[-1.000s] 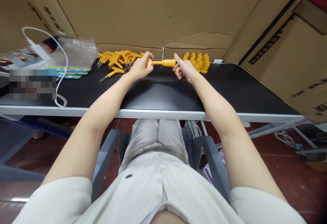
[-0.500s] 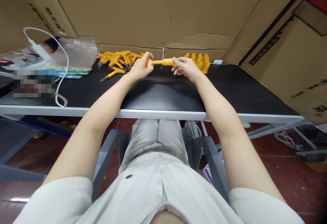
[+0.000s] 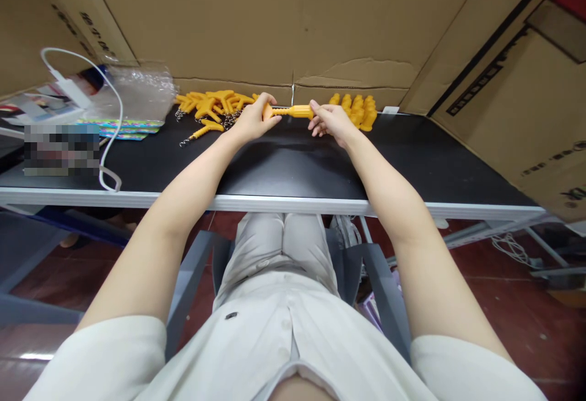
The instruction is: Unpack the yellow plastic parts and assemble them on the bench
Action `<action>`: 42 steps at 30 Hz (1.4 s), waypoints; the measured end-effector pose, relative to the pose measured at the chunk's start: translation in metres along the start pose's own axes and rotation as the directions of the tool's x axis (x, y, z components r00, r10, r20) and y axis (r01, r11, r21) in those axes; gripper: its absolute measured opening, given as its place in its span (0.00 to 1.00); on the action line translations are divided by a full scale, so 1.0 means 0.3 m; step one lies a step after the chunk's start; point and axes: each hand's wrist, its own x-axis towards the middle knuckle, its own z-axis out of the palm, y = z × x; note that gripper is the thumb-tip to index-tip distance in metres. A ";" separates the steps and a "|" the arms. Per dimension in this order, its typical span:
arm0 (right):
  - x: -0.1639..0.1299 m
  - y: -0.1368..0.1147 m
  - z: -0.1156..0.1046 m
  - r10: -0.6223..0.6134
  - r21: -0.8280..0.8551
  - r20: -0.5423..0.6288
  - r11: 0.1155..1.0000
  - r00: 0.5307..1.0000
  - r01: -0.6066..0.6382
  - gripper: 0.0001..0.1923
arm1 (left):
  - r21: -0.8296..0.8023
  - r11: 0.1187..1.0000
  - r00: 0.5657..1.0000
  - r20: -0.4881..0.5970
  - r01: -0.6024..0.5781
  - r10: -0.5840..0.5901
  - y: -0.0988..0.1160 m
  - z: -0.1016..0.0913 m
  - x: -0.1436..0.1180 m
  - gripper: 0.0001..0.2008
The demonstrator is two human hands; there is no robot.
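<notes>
Above the black table, my left hand (image 3: 257, 119) grips the handle end of a yellow corkscrew (image 3: 280, 111), fingers and thumb wrapped round it. A ribbed yellow sleeve (image 3: 300, 111) lies in line with the corkscrew's neck, over the place of its metal spiral, which is hidden. My right hand (image 3: 330, 121) pinches the sleeve's far end between thumb and fingertips. To the left of my left hand is a heap of yellow T-handled corkscrews (image 3: 208, 105) with bare metal spirals. Behind my right hand, more yellow sleeves (image 3: 364, 113) stand upright in rows.
Cardboard (image 3: 293, 22) walls the back of the table (image 3: 293, 175); another printed cardboard panel (image 3: 517, 102) rises at the right. Clear plastic bags (image 3: 141, 93), colourful packets (image 3: 137, 129) and a white cable (image 3: 119, 102) lie at the left. A metal edge (image 3: 293, 204) runs along the front.
My left thumb has shifted slightly outward, and my right fingers have moved a little on the sleeve's end. The corkscrew and sleeve stay in nearly the same place.
</notes>
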 end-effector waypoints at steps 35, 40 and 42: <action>0.021 0.023 -0.004 0.017 -0.032 -0.017 0.999 1.000 -0.018 0.34 | -0.065 0.998 1.000 0.009 -0.015 0.015 0.000 0.005 -0.005 0.20; 0.003 0.004 -0.003 0.074 -0.058 -0.054 0.995 0.996 -0.077 0.33 | -0.058 0.998 0.999 0.024 -0.020 0.022 0.007 0.005 -0.008 0.21; -0.002 -0.004 -0.002 0.115 -0.083 -0.070 0.989 0.991 -0.120 0.33 | -0.070 0.997 0.999 0.023 -0.024 0.026 0.008 0.007 -0.009 0.21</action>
